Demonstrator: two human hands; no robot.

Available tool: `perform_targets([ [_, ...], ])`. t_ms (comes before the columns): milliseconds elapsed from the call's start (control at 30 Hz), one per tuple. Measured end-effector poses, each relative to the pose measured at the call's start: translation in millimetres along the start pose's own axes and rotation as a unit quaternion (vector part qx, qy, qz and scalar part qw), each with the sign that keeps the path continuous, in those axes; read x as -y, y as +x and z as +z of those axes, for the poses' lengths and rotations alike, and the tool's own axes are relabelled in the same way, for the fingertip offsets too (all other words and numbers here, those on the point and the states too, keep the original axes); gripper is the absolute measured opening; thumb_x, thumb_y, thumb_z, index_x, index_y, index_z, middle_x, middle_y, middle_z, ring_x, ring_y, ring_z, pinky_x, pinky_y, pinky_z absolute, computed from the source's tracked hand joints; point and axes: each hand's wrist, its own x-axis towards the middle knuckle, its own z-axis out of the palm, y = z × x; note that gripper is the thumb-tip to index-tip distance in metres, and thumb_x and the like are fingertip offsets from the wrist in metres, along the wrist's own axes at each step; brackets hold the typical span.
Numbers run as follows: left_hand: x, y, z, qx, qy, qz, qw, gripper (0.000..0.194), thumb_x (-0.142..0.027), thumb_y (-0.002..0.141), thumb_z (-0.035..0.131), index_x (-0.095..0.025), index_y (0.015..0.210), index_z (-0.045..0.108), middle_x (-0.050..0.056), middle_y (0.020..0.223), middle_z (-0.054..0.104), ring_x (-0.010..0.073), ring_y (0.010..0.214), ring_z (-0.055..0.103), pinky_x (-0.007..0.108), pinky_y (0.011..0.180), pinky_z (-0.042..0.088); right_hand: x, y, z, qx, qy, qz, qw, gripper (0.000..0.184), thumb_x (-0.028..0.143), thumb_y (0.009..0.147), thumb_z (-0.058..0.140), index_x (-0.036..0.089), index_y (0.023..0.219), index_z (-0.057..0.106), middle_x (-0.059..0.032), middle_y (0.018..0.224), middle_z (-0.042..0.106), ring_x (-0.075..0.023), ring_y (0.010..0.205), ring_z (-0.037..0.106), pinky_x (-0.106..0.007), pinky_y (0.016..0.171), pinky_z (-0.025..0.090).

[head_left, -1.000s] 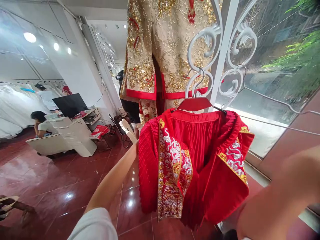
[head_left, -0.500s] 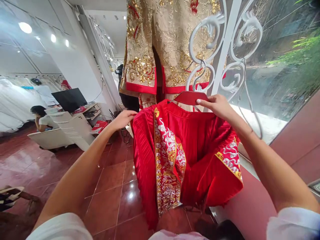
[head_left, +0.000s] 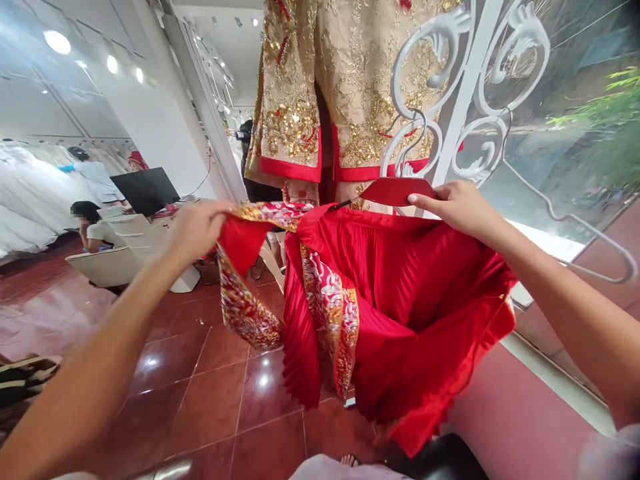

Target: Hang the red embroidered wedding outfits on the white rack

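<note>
A red pleated skirt [head_left: 385, 260] with embroidered silver-and-gold panels hangs from a hanger with a dark red middle plate [head_left: 395, 192]. The hanger's metal hook [head_left: 417, 130] is looped over white scrollwork. My right hand [head_left: 453, 207] is closed on the plate's right end, thumb on its front. My left hand [head_left: 197, 230], slightly blurred, is closed on the end of an embroidered band [head_left: 273, 212] and holds it out to the left. Below that hand an embroidered panel [head_left: 245, 307] hangs in a loop. Folds hide parts of the skirt.
A beige gold-beaded garment with red trim [head_left: 295, 133] hangs behind. White metal scrollwork [head_left: 443, 87] stands before a window, with a bare wire hanger [head_left: 565, 217] on it. At left are a desk with a monitor [head_left: 145, 190], a seated person [head_left: 93, 227] and white gowns [head_left: 30, 193].
My left hand has moved left, drawing the embroidered band out from the skirt's waist. The skirt's lower folds have swung and spread to the right. My right hand still grips the hanger.
</note>
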Motion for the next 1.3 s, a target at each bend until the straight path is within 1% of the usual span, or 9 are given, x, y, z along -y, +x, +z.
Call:
perform_targets([
  [100, -15.2, -28.6, 28.1, 0.083, -0.058, 0.018, 0.995, 0.038, -0.028, 0.072, 0.051, -0.014, 0.104, 0.066, 0.007, 0.100, 0.068, 0.0193, 0.081, 0.062, 0.032, 0.078, 0.050, 2.1, -1.3, -0.2, 0.003, 0.002, 0.011, 1.000, 0.060, 0.055, 0.081, 0.056, 0.021, 0.046, 0.022, 0.0046, 0.041, 0.020, -0.0083, 0.044, 0.022, -0.029, 0.050, 0.019],
  [233, -77.1, -36.7, 37.7, -0.003, -0.123, -0.039, 0.992, 0.031, -0.036, 0.076, 0.050, -0.016, 0.095, 0.061, 0.007, 0.087, 0.065, 0.0168, 0.072, 0.058, 0.027, 0.066, 0.047, 2.4, -3.9, 0.6, -0.016, -0.009, -0.003, 1.000, 0.059, 0.055, 0.081, 0.055, 0.021, 0.045, 0.023, 0.0042, 0.041, 0.020, -0.0087, 0.044, 0.022, -0.029, 0.050, 0.017],
  [333, -124.1, -28.9, 43.0, 0.011, -0.034, -0.094, 0.995, 0.040, -0.053, 0.081, 0.044, -0.017, 0.078, 0.060, 0.007, 0.068, 0.061, 0.0208, 0.064, 0.058, 0.032, 0.062, 0.044, 3.0, -6.0, -0.1, -0.026, -0.015, 0.003, 1.000, 0.058, 0.055, 0.081, 0.054, 0.021, 0.046, 0.023, 0.0039, 0.041, 0.021, -0.0090, 0.044, 0.023, -0.029, 0.050, 0.017],
  [433, -143.5, -13.8, 50.6, 0.044, 0.081, -0.114, 0.989, 0.045, -0.053, 0.082, 0.040, -0.014, 0.080, 0.062, 0.014, 0.073, 0.063, 0.0300, 0.071, 0.061, 0.038, 0.064, 0.043, 7.2, -7.4, -4.8, -0.009, -0.021, 0.038, 0.999, 0.058, 0.057, 0.081, 0.055, 0.021, 0.047, 0.024, 0.0029, 0.041, 0.025, -0.0098, 0.044, 0.026, -0.029, 0.051, 0.018],
  [600, -146.1, 25.5, 34.2, 0.091, 0.014, -0.120, 0.989, 0.030, -0.033, 0.079, 0.039, -0.016, 0.062, 0.057, 0.011, 0.064, 0.057, 0.0253, 0.066, 0.056, 0.035, 0.061, 0.038, 17.8, -9.3, -12.8, 0.017, -0.043, 0.067, 0.997, 0.056, 0.060, 0.079, 0.055, 0.020, 0.047, 0.031, 0.0010, 0.045, 0.031, -0.0109, 0.047, 0.031, -0.029, 0.051, 0.021],
  [833, -206.6, 36.2, 16.4, 0.074, -0.135, -0.018, 0.988, 0.032, -0.030, 0.077, 0.041, -0.020, 0.048, 0.033, -0.001, 0.046, 0.031, 0.0118, 0.045, 0.032, 0.029, 0.050, 0.023, 17.0, -14.2, -7.1, -0.021, -0.068, 0.052, 0.996, 0.055, 0.060, 0.081, 0.051, 0.018, 0.048, 0.037, -0.0007, 0.046, 0.034, -0.0108, 0.050, 0.034, -0.027, 0.051, 0.020],
  [967, -177.6, 2.3, 38.9, 0.176, -0.176, 0.016, 0.968, 0.043, -0.041, 0.083, 0.042, -0.017, 0.047, 0.042, 0.000, 0.045, 0.043, 0.0112, 0.044, 0.040, 0.026, 0.049, 0.029, 10.9, -14.7, -9.4, -0.033, -0.075, 0.043, 0.996, 0.054, 0.061, 0.081, 0.051, 0.018, 0.049, 0.039, -0.0004, 0.046, 0.033, -0.0109, 0.050, 0.034, -0.027, 0.050, 0.020],
  [1133, -114.4, -19.0, 86.6, -0.114, -0.155, -0.096, 0.977, 0.038, -0.049, 0.081, 0.050, -0.015, 0.096, 0.059, 0.009, 0.092, 0.065, 0.0204, 0.083, 0.058, 0.031, 0.075, 0.044, 4.1, -10.2, -9.9, -0.014, -0.049, 0.024, 0.998, 0.053, 0.061, 0.080, 0.052, 0.019, 0.050, 0.039, -0.0001, 0.046, 0.031, -0.0121, 0.050, 0.034, -0.029, 0.051, 0.020],
  [1300, -96.4, -28.5, 121.8, -0.029, -0.261, -0.082, 0.961, 0.038, -0.042, 0.088, 0.040, -0.014, 0.106, 0.058, 0.009, 0.099, 0.066, 0.0212, 0.092, 0.060, 0.033, 0.085, 0.046, 1.5, -10.2, -6.5, -0.043, -0.026, 0.019, 0.999, 0.052, 0.061, 0.079, 0.054, 0.020, 0.052, 0.038, 0.0013, 0.045, 0.028, -0.0116, 0.050, 0.033, -0.028, 0.051, 0.020],
])
